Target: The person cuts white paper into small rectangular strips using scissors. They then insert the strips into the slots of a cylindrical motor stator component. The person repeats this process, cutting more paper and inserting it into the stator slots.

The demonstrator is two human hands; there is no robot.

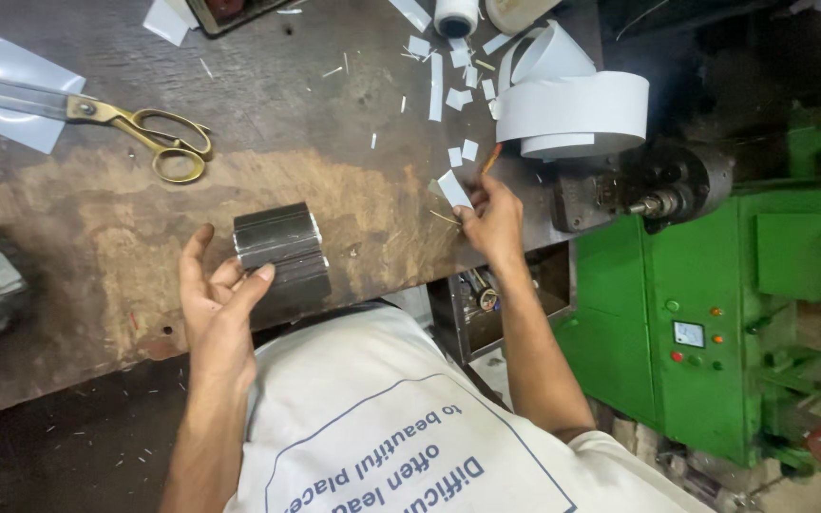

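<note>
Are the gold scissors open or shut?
Shut. The scissors lie flat on the table, blades together as one strip and handle loops close together.

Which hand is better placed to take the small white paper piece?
The right hand, probably: its fingers already touch the white paper piece, while the left hand rests on the metal block.

Brass-yellow scissors [149, 133] lie on the worn brown bench [68, 209], beside white paper tape [572, 104] and a green machine [715, 313].
</note>
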